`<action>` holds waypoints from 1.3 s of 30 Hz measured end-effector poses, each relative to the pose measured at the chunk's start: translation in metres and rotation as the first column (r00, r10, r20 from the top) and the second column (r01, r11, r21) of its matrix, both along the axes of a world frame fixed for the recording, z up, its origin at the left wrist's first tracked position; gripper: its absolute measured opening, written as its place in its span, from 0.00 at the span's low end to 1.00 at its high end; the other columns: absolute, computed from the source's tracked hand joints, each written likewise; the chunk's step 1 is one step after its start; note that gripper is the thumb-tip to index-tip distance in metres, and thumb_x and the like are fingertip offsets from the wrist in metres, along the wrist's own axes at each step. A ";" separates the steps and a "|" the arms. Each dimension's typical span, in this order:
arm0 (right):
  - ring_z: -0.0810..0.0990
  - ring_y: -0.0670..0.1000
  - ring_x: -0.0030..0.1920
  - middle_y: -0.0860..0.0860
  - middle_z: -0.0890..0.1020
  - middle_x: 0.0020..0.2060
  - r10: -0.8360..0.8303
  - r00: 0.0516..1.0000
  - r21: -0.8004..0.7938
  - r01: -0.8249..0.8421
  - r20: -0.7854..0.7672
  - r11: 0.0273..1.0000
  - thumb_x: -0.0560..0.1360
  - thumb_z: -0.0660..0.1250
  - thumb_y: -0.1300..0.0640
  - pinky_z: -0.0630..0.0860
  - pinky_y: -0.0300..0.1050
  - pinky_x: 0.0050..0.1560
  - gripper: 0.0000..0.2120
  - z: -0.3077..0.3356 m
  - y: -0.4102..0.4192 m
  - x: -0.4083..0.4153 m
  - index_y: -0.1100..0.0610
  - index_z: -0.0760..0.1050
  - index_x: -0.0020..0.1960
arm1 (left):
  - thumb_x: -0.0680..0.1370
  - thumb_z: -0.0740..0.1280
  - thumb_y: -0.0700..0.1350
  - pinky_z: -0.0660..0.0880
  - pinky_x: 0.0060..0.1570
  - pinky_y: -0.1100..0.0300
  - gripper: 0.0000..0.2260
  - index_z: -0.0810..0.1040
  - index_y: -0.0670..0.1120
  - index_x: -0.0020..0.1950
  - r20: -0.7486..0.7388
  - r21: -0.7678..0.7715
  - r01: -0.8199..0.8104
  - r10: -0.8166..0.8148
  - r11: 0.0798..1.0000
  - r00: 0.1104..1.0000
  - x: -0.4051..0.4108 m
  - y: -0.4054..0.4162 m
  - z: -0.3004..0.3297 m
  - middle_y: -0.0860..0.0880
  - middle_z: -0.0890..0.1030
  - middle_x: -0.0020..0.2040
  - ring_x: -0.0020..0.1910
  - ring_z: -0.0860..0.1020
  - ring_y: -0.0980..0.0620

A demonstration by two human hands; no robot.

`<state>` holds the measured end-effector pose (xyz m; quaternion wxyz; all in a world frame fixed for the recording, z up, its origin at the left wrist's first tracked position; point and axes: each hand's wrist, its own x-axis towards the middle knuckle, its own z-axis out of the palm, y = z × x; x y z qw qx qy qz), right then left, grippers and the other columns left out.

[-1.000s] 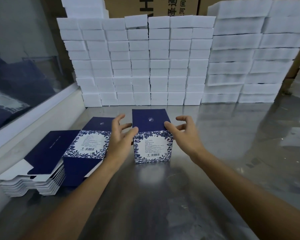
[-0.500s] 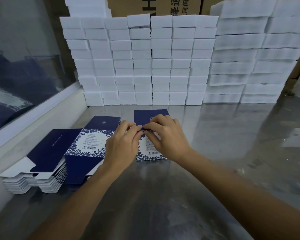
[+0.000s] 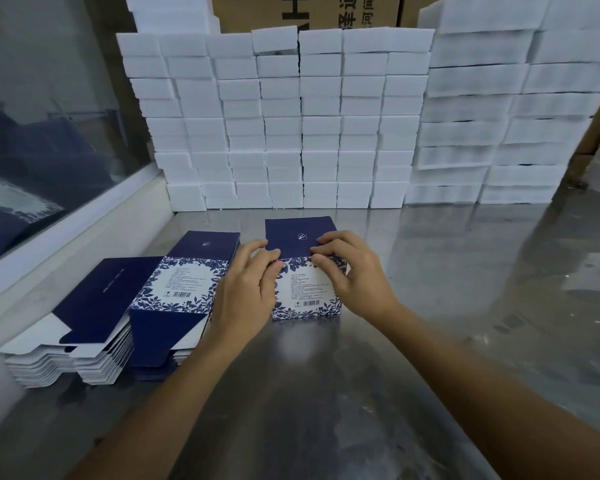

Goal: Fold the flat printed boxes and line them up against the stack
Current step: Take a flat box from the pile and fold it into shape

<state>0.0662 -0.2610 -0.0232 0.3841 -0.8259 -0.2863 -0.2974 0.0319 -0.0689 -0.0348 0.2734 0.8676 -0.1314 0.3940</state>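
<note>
Small print on the box (image 3: pixel 305 271) front is too blurred to read; only a barcode shows near its lower edge. Left hand (image 3: pixel 246 289) covers the box's left side, right hand (image 3: pixel 352 275) its upper right corner, so the flaps under the fingers can't be seen. Both hands have fingers curled, pinching the box where navy top meets floral front. Box stands on the table (image 3: pixel 430 306), centre, short of the white blocks (image 3: pixel 281 126) w/ a bare strip between. Just left of it, touching the left wrist: a pile of flat boxes (image 3: pixel 118 313), navy & floral, edges fanned. Behind the blocks, brown cartons (image 3: pixel 326 12) w/ print cut off at the top. Table is shiny metal, scuffed. Glass partition (image 3: pixel 49 116) w/ a white sill along the left.
</note>
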 end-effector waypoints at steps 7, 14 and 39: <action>0.80 0.56 0.54 0.54 0.83 0.53 0.018 0.988 -0.216 0.017 0.156 0.976 0.80 0.67 0.59 0.77 0.52 0.54 0.09 0.003 -0.012 0.004 0.60 0.83 0.55 | 0.79 0.68 0.38 0.75 0.49 0.58 0.08 0.81 0.38 0.57 0.012 -0.007 0.016 -0.016 1.000 1.000 0.000 0.001 -0.003 0.43 0.79 0.61 0.52 0.80 0.46; 0.82 0.61 0.54 0.58 0.83 0.55 -0.090 0.981 -0.156 0.117 0.171 0.981 0.79 0.65 0.63 0.79 0.56 0.53 0.08 -0.009 -0.021 0.001 0.65 0.81 0.51 | 0.80 0.66 0.38 0.72 0.52 0.60 0.09 0.81 0.38 0.58 -0.001 -0.032 0.013 -0.013 0.999 1.000 0.002 0.001 -0.005 0.43 0.79 0.61 0.55 0.79 0.48; 0.78 0.49 0.61 0.48 0.82 0.61 -0.012 0.959 -0.197 -0.046 -0.282 0.979 0.80 0.55 0.51 0.67 0.57 0.68 0.18 0.033 -0.028 0.006 0.55 0.82 0.56 | 0.80 0.67 0.45 0.72 0.47 0.71 0.07 0.81 0.57 0.49 -0.281 -0.548 0.027 -0.215 0.836 0.935 0.027 0.003 0.010 0.54 0.80 0.47 0.44 0.77 0.64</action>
